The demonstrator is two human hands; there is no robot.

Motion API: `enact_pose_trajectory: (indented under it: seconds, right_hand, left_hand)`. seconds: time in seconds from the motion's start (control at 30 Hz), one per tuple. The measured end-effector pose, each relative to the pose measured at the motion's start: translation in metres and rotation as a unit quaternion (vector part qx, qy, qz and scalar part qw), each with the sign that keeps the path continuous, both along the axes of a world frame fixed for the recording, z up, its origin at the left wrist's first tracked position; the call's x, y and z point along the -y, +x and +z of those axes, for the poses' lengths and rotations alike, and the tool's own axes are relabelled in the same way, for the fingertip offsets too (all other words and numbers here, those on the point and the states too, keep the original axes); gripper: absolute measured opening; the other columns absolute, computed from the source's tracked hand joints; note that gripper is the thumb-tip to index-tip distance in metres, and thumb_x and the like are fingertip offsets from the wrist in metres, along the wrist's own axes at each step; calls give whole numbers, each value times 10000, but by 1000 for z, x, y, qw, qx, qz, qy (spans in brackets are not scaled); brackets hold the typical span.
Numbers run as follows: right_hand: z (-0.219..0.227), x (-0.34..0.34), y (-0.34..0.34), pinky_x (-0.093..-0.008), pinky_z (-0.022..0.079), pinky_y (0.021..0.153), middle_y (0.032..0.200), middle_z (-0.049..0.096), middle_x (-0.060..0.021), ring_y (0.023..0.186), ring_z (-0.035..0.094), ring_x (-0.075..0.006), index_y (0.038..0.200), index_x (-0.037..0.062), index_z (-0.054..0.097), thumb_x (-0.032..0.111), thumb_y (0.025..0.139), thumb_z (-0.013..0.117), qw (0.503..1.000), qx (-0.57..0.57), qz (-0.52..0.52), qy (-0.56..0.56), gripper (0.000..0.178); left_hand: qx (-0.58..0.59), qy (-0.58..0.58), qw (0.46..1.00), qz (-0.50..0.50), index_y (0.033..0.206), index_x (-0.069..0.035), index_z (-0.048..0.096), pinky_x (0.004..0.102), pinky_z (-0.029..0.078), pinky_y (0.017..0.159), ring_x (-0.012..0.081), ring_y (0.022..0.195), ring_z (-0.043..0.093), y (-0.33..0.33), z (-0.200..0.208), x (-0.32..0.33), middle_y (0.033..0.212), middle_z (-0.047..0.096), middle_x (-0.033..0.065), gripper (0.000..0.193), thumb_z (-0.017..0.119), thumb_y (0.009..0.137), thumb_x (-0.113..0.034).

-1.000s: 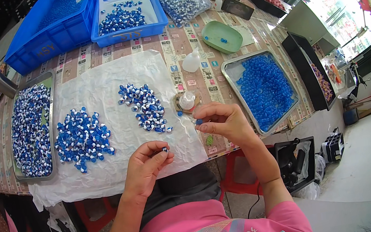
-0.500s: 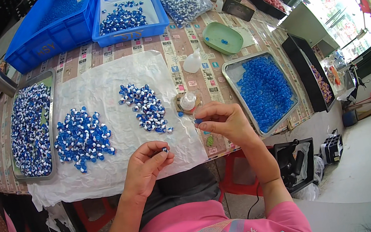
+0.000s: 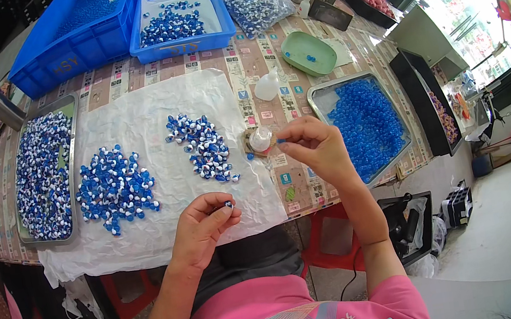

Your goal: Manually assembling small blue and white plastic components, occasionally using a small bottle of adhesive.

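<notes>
My left hand (image 3: 202,222) pinches a small blue-and-white bead (image 3: 228,204) above the near edge of a white plastic sheet (image 3: 151,115). My right hand (image 3: 313,148) holds a small blue piece (image 3: 280,143) at its fingertips, right beside a small clear cup (image 3: 260,139) on a round brown pad. Two heaps of blue-and-white beads lie on the sheet: one on the left (image 3: 115,189) and one in the middle (image 3: 201,146), just left of the cup.
A metal tray of blue beads (image 3: 366,121) sits right of my right hand; another tray of blue-and-white beads (image 3: 42,176) is at the left. Blue crates (image 3: 83,50) (image 3: 183,42), a bag of beads (image 3: 253,6), a green dish (image 3: 308,54) and a small white bottle (image 3: 267,86) stand farther back.
</notes>
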State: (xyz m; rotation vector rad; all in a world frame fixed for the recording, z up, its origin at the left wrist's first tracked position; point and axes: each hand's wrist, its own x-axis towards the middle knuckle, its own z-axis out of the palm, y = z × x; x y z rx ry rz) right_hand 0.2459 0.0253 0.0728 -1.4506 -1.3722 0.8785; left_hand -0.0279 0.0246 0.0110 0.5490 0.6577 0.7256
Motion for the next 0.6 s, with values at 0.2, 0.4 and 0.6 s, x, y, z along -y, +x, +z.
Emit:
enact_pose_trajectory:
  seconds: [0.2, 0.4, 0.6]
  right_hand:
    - [11, -18, -16, -239, 536, 697, 945, 712, -67, 788, 665, -117, 983, 2, 739, 5, 813, 737, 984, 169, -13, 47, 170]
    - [13, -29, -18, -282, 536, 668, 923, 718, -88, 763, 674, -173, 973, 24, 742, 44, 812, 736, 967, 248, 11, 56, 163]
    - [9, -27, -20, -299, 539, 677, 925, 716, -92, 786, 672, -202, 965, 33, 739, 28, 803, 735, 958, 274, 23, 80, 162]
  left_hand:
    - [7, 1, 1000, 4, 1135, -7, 634, 304, 574, 849, 173, 922, 697, -4, -1, 3, 1042, 685, 81, 201, 642, 934, -1]
    - [17, -1, 1000, 1, 1169, 4, 633, 306, 572, 880, 179, 951, 697, -7, -3, 4, 1065, 681, 84, 226, 635, 943, 4]
    - [16, -11, 1000, 8, 1157, -2, 630, 299, 584, 863, 168, 936, 699, -8, 1, 7, 1069, 686, 87, 209, 629, 948, -6]
